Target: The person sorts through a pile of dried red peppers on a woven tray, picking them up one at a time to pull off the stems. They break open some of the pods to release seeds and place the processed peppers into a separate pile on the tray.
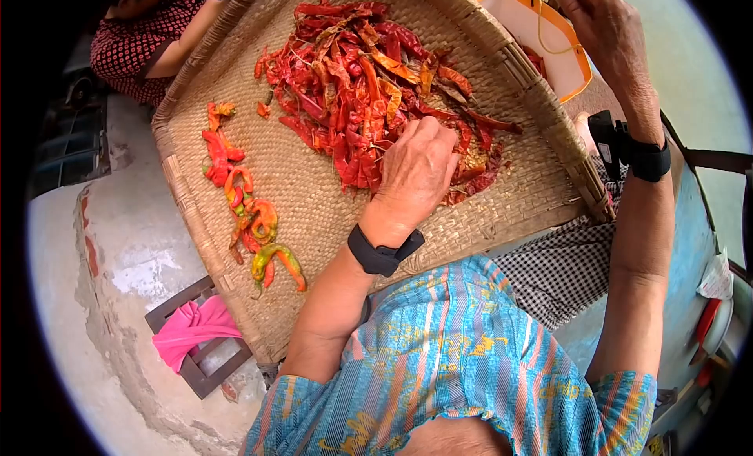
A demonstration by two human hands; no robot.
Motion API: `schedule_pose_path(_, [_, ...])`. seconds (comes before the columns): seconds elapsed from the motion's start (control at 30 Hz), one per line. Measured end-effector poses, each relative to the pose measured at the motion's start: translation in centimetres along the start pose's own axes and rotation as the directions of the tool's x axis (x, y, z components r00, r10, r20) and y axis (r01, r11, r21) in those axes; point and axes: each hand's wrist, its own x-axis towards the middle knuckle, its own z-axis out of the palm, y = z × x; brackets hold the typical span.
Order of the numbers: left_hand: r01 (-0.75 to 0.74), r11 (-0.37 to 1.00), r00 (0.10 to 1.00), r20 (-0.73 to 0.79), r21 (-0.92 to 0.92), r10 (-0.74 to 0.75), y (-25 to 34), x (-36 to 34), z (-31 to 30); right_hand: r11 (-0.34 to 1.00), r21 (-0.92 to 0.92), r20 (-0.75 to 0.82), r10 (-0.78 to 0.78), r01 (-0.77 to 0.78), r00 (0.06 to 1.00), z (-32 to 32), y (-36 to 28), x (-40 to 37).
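Observation:
A heap of dried red chillies lies on a large woven bamboo tray. My left hand reaches into the near right side of the heap, its fingers curled down and closed on dried chilli; the fingertips are hidden. Apart from the heap, a row of fresher red, orange and green-yellow chillies runs along the tray's left side. My right hand is raised beyond the tray's right rim, beside a white bag with an orange edge. Its fingers are pinched together near the top of the view; what they hold cannot be made out.
Another person in a dark patterned top is at the upper left, an arm by the tray's rim. A pink cloth hangs over a dark wooden frame at lower left. Black-and-white checked cloth lies under the tray's near right corner.

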Motion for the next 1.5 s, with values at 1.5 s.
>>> schedule_pose_path(1.5, [0.169, 0.882, 0.951, -0.161, -0.440, -0.263, 0.9, 2.9, -0.5, 0.883, 0.437, 0.339, -0.337, 0.170, 0.878, 2.3, -3.3, -2.4])
